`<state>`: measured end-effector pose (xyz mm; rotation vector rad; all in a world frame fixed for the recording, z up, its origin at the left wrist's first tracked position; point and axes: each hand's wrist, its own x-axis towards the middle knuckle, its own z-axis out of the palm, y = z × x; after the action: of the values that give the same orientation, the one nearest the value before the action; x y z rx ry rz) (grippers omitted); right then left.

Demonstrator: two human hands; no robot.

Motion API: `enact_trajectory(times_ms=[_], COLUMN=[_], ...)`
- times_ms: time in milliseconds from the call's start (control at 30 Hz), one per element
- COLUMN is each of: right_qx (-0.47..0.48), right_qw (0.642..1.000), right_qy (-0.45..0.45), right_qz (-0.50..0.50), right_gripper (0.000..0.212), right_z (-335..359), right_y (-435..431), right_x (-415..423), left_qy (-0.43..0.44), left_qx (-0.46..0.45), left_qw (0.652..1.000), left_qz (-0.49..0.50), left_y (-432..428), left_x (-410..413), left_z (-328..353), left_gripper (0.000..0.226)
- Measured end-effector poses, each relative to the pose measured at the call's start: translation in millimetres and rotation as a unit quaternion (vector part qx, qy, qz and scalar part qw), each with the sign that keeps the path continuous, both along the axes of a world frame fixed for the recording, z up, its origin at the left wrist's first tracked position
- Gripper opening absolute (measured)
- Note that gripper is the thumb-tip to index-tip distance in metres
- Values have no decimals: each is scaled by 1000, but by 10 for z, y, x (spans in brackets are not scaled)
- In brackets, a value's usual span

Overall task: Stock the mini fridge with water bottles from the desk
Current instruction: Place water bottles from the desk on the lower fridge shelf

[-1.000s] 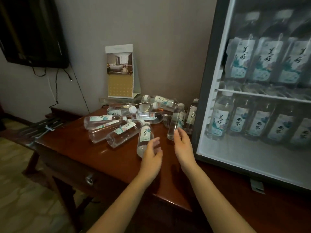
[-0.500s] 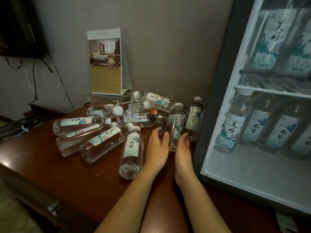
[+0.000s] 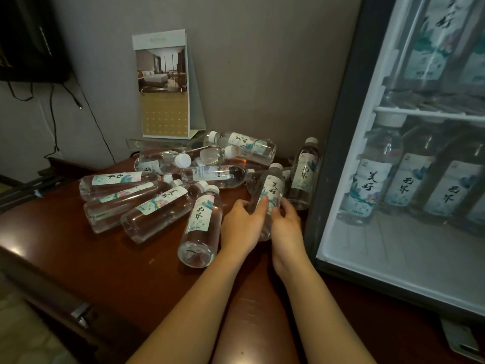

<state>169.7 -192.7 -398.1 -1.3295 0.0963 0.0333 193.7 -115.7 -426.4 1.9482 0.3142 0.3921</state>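
Several clear water bottles with pale green labels and white caps lie in a heap (image 3: 157, 203) on the dark red wooden desk (image 3: 78, 264). One upright bottle (image 3: 271, 189) stands tilted near the fridge; my left hand (image 3: 241, 224) and my right hand (image 3: 286, 224) both wrap around its lower half. Another upright bottle (image 3: 304, 174) stands just behind it, against the fridge frame. The mini fridge (image 3: 338, 153) at the right holds several bottles (image 3: 372, 179) on its lower floor and more on the upper shelf (image 3: 430, 115).
A standing card calendar (image 3: 165, 85) rests against the wall behind the heap. A dark television (image 3: 29, 38) hangs at the upper left with cables trailing down. The desk's front edge and a drawer handle (image 3: 80, 313) lie at the lower left.
Both hands reached forward from above the desk's front part and closed around the upright bottle. The camera moved closer to the heap and the fridge.
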Motion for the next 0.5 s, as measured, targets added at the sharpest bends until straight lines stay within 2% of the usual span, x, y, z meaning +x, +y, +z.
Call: enact_trajectory(times_ms=[133,333,400,500], right_qx=[28,84,84,44], right_qw=[999,993,989,985], right_qy=[-8,-71,-97,-132], right_qz=[21,52,73,103], right_gripper=[47,53,51,50], right_z=[16,70,94,124], right_y=[-7,-20,-14,3], right_x=[-21,-57,-69,-98], left_qy=[-46,-172,-216,-271], left_qx=[-62,-125,-126,-95], left_qw=[997,976,968,958], left_qz=[0,-34,-31,4], left_y=[-17,-76,-84,-65], left_x=[-26,-166,-186,-184], left_z=[18,110,110,71], left_gripper=[40,27,23,33])
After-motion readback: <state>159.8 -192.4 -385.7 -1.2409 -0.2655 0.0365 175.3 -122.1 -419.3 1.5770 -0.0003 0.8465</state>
